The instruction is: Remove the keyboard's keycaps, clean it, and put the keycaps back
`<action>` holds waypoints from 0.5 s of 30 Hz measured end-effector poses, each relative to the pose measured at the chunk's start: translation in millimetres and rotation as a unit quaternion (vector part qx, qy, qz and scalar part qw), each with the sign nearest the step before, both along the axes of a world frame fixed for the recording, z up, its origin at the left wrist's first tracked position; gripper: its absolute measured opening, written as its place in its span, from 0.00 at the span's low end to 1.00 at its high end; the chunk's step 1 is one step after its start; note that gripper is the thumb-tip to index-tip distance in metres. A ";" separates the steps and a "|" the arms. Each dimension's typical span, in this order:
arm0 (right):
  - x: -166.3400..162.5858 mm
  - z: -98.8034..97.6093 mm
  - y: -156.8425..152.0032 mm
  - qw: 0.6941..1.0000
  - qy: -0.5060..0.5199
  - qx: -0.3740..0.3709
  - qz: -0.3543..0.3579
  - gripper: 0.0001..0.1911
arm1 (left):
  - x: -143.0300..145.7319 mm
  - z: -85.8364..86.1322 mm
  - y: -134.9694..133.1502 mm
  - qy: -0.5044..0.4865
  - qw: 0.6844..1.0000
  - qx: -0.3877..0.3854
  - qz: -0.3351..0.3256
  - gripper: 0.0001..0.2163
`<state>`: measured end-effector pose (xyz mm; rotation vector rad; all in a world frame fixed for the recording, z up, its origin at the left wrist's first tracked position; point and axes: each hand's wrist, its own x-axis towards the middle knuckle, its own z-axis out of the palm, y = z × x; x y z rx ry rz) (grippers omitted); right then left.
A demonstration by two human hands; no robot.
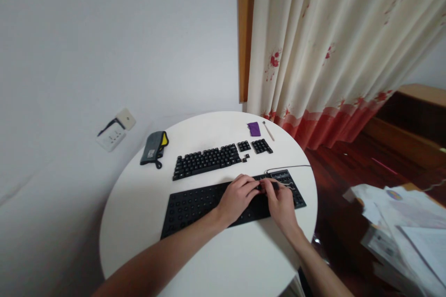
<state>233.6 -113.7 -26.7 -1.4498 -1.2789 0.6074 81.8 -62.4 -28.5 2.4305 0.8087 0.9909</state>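
A black keyboard base [198, 204], its keycaps mostly off, lies across the round white table. My left hand [239, 197] rests over its middle right, fingers bent and tips drawn together; whatever they pinch is too small to make out. My right hand [281, 202] is closed around a keycap puller with a dark handle, and its thin wire ends [288, 185] point right over the number pad side. The fingertips of both hands meet above the base. Behind it, removed black keycaps [205, 160] stand in rows, with smaller groups of keycaps [261, 146] to the right.
A grey pouch [152, 148] with a yellow patch lies at the table's left. Far back are a folded purple cloth [254, 129] and a slim brush [268, 131]. The keyboard cable [289, 167] runs off the right edge. Papers [400, 213] are piled at right.
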 end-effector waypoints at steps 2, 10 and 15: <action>-0.3 -1.8 -0.1 1.000 0.008 0.010 -0.025 0.22 | -0.4 3.6 -3.3 0.019 0.999 0.014 -0.022 0.09; -1.8 -13.5 2.3 0.995 0.070 0.022 -0.071 0.21 | 4.5 17.2 55.1 0.046 0.995 0.021 0.084 0.08; -1.7 -15.9 1.1 0.995 0.060 0.037 -0.066 0.20 | 18.7 7.2 100.9 0.136 0.988 0.035 0.066 0.10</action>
